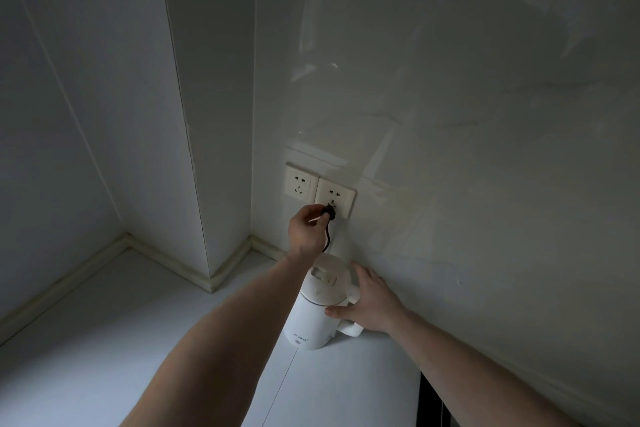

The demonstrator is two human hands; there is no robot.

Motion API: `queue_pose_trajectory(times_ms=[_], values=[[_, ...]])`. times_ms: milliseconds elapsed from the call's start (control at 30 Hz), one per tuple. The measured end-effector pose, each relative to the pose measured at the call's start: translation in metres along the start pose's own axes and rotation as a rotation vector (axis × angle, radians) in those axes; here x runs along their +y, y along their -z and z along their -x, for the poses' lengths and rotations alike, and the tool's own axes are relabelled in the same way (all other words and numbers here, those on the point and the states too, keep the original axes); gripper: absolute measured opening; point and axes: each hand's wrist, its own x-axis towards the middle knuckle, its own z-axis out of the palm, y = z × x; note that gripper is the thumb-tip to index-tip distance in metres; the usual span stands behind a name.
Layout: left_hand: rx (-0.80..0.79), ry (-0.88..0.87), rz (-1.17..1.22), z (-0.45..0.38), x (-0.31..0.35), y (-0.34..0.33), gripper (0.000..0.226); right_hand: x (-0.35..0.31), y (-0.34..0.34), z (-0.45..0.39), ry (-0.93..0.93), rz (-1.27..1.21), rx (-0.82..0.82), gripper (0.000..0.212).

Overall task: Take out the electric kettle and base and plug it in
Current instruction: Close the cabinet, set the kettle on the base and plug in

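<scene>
White kettle (317,308) carries a small dark printed mark low on its front, above a round emblem; too small and blurred to read. No other text, numbers or signs readable.

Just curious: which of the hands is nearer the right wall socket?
Left. The left hand holds the plug at the right socket; the right hand rests lower, by the kettle.

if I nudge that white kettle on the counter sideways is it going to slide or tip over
The white kettle looks tall for its footing, so a push near the lid would probably tip it rather than slide it. The counter looks smooth, so a low nudge may slide it. Its black cord, held near the socket by the left hand, looks floppy and might tug.
</scene>
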Motion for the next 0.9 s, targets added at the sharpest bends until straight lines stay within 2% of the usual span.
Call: queue_pose_trajectory(times_ms=[100, 200, 300, 367, 467, 633, 900], values=[[-0.041, -0.059, -0.138, -0.005, 0.004, 0.003, 0.016, 0.002, -0.001, -0.001, -0.002, 0.002, -0.004, 0.114], [-0.057, -0.039, -0.151, -0.01, 0.009, 0.006, 0.017, 0.003, -0.003, -0.002, -0.003, -0.009, -0.011, 0.117], [0.021, -0.008, -0.155, -0.011, 0.007, 0.008, 0.016, 0.002, -0.005, -0.004, 0.004, -0.025, -0.021, 0.12], [0.085, 0.014, -0.177, -0.012, 0.002, 0.01, 0.03, 0.004, -0.005, -0.006, 0.014, -0.039, -0.019, 0.113], [0.054, 0.022, -0.228, -0.019, -0.003, 0.012, 0.019, 0.006, -0.007, -0.007, 0.034, -0.052, -0.008, 0.104], [0.043, 0.072, -0.173, -0.022, -0.005, 0.011, 0.012, 0.007, -0.008, -0.008, 0.083, -0.087, 0.006, 0.093], [0.037, 0.178, -0.029, -0.021, 0.001, 0.009, 0.01, 0.012, -0.009, -0.001, 0.058, -0.109, -0.008, 0.091]])
